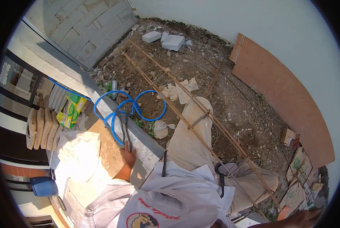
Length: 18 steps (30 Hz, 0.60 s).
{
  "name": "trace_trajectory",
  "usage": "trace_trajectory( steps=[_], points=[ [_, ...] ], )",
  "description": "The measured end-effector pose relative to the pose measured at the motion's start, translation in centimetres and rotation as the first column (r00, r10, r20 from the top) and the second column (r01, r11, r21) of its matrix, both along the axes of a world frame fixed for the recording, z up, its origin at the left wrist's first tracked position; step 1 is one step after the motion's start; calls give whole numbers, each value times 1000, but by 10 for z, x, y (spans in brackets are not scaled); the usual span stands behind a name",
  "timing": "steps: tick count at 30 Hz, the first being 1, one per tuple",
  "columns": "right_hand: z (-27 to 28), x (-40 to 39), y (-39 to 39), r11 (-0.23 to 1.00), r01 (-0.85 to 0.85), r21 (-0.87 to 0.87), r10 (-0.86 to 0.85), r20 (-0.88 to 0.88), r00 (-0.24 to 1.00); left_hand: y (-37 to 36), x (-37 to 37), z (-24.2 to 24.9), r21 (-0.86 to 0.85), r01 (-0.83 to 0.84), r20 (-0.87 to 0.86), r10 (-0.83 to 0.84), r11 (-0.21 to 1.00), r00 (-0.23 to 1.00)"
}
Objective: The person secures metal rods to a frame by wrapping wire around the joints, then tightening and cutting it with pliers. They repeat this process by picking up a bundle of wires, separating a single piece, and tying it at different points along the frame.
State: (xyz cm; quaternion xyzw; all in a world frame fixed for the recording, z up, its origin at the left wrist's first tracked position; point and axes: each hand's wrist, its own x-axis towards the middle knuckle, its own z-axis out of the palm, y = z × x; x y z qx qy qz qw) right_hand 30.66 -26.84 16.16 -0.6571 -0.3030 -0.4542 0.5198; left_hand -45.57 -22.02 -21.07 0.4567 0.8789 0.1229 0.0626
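Note:
My left hand (128, 155) is at the concrete ledge, with its fingers closed around the near end of a dark, thin, two-stranded piece (123, 127); its exact kind is hard to make out. Blue hose (153, 119) lies in loops just beyond, partly under that piece. Across my legs rests a long rebar cage (200, 121), its rods joined by square stirrups and slanting from upper left to lower right. My right hand (310, 217) is dark at the lower right edge, near the end of the cage, its fingers barely distinguishable.
Cement bags (42, 129) and a blue bucket (44, 186) stand at the left. White blocks (173, 42) lie on rubble by the far wall. A brown board (283, 98) leans against the right wall, with torn sacks (297, 167) near its lower end.

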Motion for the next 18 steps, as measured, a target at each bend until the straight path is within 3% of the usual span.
trace_trajectory(
  steps=[2,4,6,7,8,9,10,12,14,16,18],
  points=[
    [-13,0,0,998,-45,33,50,-151,987,-5,-8,-8,-121,91,44,-86,988,995],
    [-21,-9,0,998,20,-67,-30,-153,988,-2,-17,-12,-126,86,115,-71,988,991],
    [-20,-30,13,983,-56,-173,50,-38,998,-3,-38,-28,-63,186,50,-183,981,982],
    [-17,-40,22,975,-48,-217,53,14,999,3,-40,-18,-135,240,33,-238,961,971],
    [-20,-42,24,964,-93,-248,106,40,994,5,-41,-18,-46,228,65,-225,973,972],
    [-23,-47,19,931,-12,-365,36,59,998,7,-45,-30,89,222,-93,-214,971,972],
    [-18,-57,28,921,-15,-390,78,146,986,21,-39,-18,84,105,-33,-102,991,994],
    [-23,-62,29,866,-100,-490,176,112,978,61,-16,12,270,216,-64,-206,938,976],
    [-26,-69,35,801,-177,-572,285,104,953,124,46,71,451,261,90,-334,854,938],
    [-26,-77,53,748,-262,-610,430,144,891,175,146,163,558,244,405,-517,793,754],
    [-28,-92,67,693,-339,-636,516,109,849,204,244,238,512,244,710,-566,823,419]
  ],
)
